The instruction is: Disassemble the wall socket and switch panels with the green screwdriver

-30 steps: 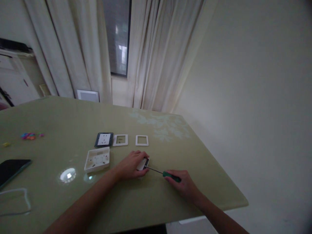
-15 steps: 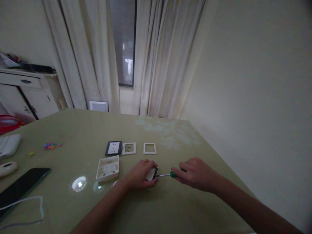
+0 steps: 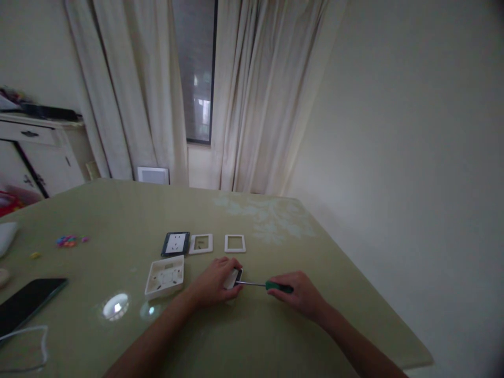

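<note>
My left hand [image 3: 214,281] grips a small white and black socket module [image 3: 231,279] by its edges, its fingers covering much of it. Closed round the green and black handle of a screwdriver [image 3: 279,286] is my right hand [image 3: 301,295]. The screwdriver lies nearly level, and its metal shaft reaches left to the module's dark right side. Beyond my left hand are a dark-edged socket panel [image 3: 175,243], a white frame [image 3: 201,243] with small screws showing inside it, and a second white frame [image 3: 235,243]. An open white back box [image 3: 165,276] sits left of my hand.
A dark phone [image 3: 29,304] and a white cable [image 3: 43,344] lie at the left. Small colourful pieces [image 3: 67,241] and a yellow bit [image 3: 35,255] are farther back. The green tabletop [image 3: 252,336] ends near the wall on the right; curtains [image 3: 268,105] hang behind.
The view has shifted slightly, moving the table things left in the picture. My right hand's grip has turned, and more of the screwdriver handle shows. Its tip stays at the module.
</note>
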Available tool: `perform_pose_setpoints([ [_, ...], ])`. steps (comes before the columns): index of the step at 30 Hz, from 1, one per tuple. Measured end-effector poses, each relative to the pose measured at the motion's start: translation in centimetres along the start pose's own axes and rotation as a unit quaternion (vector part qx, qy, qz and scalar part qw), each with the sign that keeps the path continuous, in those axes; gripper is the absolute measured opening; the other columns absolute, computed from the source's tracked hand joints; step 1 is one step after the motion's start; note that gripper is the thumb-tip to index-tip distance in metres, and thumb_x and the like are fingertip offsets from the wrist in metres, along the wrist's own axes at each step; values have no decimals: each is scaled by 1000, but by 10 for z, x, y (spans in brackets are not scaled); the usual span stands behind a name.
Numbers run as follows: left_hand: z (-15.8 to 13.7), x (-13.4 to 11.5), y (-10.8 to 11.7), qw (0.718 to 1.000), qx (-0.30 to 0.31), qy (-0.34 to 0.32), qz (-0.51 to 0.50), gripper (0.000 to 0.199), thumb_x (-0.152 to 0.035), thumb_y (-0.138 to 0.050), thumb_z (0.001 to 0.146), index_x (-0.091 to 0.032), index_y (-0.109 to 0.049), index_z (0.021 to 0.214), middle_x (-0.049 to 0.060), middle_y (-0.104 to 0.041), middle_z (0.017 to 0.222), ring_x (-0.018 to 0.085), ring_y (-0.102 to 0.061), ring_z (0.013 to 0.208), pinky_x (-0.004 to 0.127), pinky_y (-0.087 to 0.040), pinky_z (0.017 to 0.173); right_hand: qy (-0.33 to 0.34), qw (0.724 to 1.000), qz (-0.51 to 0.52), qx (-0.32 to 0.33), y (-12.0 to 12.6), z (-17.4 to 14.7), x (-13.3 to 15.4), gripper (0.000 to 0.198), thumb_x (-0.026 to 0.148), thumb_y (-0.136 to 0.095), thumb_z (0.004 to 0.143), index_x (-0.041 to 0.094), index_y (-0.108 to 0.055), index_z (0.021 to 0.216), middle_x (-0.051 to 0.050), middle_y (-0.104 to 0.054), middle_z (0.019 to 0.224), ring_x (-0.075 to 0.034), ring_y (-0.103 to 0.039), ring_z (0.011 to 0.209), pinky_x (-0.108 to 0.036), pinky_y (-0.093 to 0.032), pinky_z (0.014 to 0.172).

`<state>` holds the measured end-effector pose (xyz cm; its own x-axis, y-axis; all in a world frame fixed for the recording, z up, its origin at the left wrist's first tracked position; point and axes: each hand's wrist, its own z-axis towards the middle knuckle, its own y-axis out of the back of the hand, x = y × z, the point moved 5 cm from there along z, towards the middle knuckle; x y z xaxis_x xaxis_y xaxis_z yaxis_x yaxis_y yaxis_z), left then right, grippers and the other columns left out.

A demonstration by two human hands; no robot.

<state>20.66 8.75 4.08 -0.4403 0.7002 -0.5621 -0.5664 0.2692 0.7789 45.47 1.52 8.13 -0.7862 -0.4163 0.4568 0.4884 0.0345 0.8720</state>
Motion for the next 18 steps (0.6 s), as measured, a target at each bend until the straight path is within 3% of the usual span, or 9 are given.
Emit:
perform_pose_setpoints([
  [6,-1,-10,-3,1000,9,-4,-5,44,-37,-76,90,-26,-61,130,11,-75,128,34,-68,125,47,-52,110,-46,995,89,-26,-27,-10,-1,43,63,-65,100,28,-89,108,-5,-87,100,-25,-82,83,-33,-62,79],
  [11,-3,-13,0,1000,-3,1,-28,42,-41,-73,94,-26,-60,131,11,-74,128,32,-68,122,46,-53,109,-103,984,129,-58,-24,-19,-17,46,65,-72,92,26,-89,110,-10,-86,108,-33,-83,97,-45,-63,93],
  [18,-2,-7,3,994,-75,23,-80,50,-53,-78,87,-25,-61,125,12,-73,124,36,-66,120,50,-51,108,-147,964,195,-104,-19,-25,-28,44,63,-76,89,22,-87,97,-11,-86,97,-32,-80,91,-45,-61,88],
])
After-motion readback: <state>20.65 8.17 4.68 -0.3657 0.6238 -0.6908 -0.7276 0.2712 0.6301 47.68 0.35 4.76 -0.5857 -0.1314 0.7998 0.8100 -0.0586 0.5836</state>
